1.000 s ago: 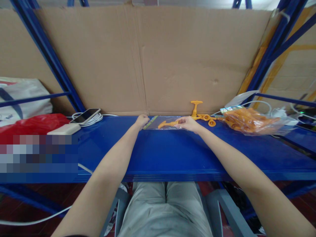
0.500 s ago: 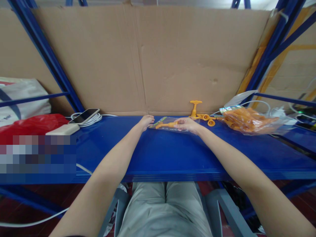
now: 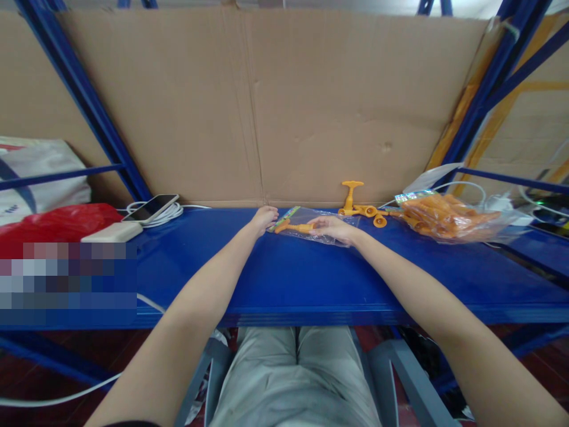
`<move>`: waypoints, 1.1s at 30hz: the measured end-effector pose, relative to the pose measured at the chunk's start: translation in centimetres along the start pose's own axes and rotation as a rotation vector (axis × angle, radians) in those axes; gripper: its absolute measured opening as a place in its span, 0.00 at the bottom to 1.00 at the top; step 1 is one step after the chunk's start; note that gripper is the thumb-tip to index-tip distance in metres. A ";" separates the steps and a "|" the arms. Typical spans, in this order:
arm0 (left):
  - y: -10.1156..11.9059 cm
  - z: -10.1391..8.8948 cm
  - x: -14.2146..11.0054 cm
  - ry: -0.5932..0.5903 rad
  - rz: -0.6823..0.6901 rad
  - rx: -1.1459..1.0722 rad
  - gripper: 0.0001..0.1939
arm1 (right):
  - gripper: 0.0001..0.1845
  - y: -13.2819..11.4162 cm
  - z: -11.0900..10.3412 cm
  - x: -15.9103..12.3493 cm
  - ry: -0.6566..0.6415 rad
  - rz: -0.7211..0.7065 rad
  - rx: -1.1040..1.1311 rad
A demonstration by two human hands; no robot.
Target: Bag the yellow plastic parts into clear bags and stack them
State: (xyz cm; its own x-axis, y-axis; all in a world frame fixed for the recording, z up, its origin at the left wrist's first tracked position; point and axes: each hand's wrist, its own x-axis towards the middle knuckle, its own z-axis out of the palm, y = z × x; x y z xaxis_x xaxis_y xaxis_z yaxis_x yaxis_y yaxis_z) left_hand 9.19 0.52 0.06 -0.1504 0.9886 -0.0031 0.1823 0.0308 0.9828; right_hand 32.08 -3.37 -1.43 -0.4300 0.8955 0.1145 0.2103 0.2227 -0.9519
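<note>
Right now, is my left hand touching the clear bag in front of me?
Touching. The head view shows your left hand meeting the clear bag at its left end, by the coloured strip, with no gap between.

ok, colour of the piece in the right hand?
Orange piece, best seen in the head view.

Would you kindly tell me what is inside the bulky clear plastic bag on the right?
The bulky clear plastic bag holds heaped orange plastic pieces; those underneath are covered, so their number cannot be told.
</note>
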 end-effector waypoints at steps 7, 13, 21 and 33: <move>-0.5 0.4 0.6 -0.172 0.360 0.215 0.07 | 0.17 0.0 0.4 0.2 0.017 0.004 -0.017; -1.4 1.2 1.2 -0.324 0.480 0.399 0.07 | 0.20 0.0 0.3 0.4 0.047 0.013 0.044; -1.7 1.4 0.4 -0.250 0.609 0.722 0.13 | 0.19 -0.7 -0.2 -0.2 0.029 0.070 0.142; -1.8 1.7 0.0 -0.083 0.602 0.927 0.15 | 0.13 -0.9 -1.3 0.4 0.273 0.009 -0.153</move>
State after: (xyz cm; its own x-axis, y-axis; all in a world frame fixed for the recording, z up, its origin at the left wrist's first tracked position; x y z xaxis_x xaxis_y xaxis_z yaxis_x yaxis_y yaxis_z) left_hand 10.56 0.68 -2.01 0.2663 0.8850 0.3820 0.8657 -0.3938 0.3090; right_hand 32.85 -2.66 -0.17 -0.1806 0.9634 0.1981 0.3513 0.2513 -0.9019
